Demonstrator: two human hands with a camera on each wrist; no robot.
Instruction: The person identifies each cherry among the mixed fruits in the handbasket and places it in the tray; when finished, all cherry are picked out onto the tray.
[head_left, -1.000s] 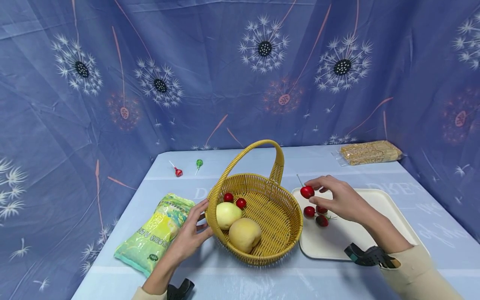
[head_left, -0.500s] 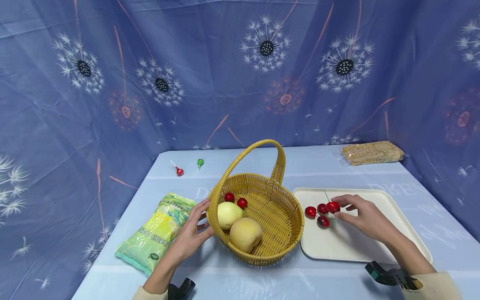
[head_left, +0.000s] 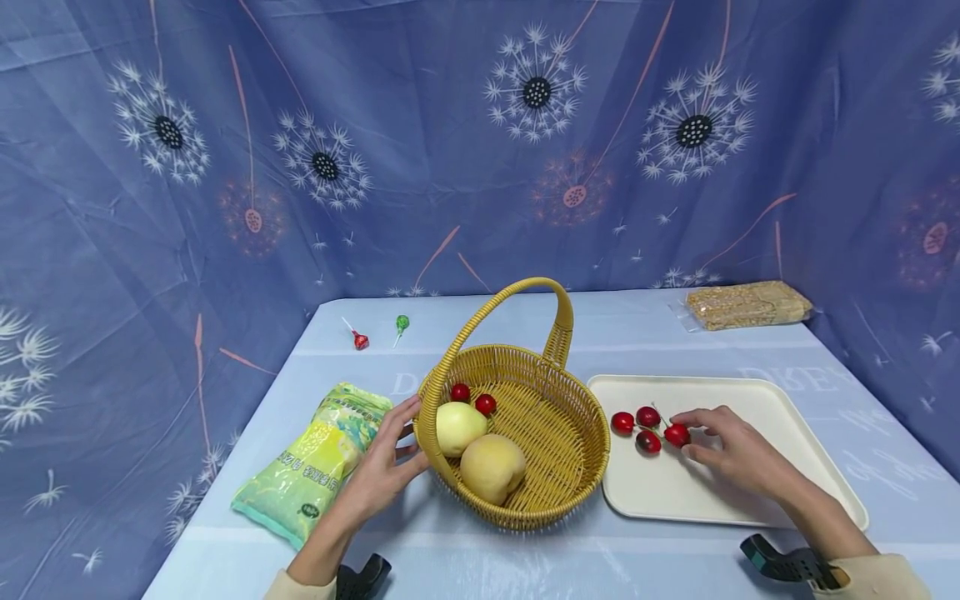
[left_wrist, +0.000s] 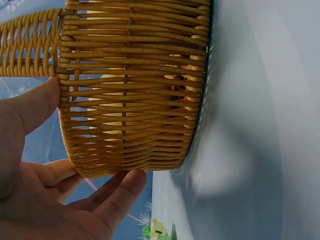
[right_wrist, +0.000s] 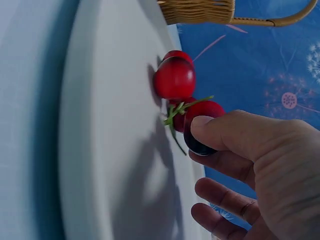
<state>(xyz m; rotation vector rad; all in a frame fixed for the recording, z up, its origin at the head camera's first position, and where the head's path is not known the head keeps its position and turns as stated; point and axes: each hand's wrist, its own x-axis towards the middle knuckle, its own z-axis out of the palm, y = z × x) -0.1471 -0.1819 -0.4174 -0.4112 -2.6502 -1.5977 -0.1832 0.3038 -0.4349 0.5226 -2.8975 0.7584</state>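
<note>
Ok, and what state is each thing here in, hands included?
Basket: upright, handle raised, two red fruits and two pale fruits inside.
Left hand: touching the basket's outside.
Right hand: pinching a cherry.
Tray: flat, three other cherries on it.
Green bag: lying down, seal unclear.
Lollipops: lying on the table.
Clear packet: lying flat, contents showing.
Backdrop: hanging, creased.

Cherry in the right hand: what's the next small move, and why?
Probably loosen the pinch of the right hand so the cherry settles on the tray: it is held low over the tray's surface, close beside three other cherries.
</note>
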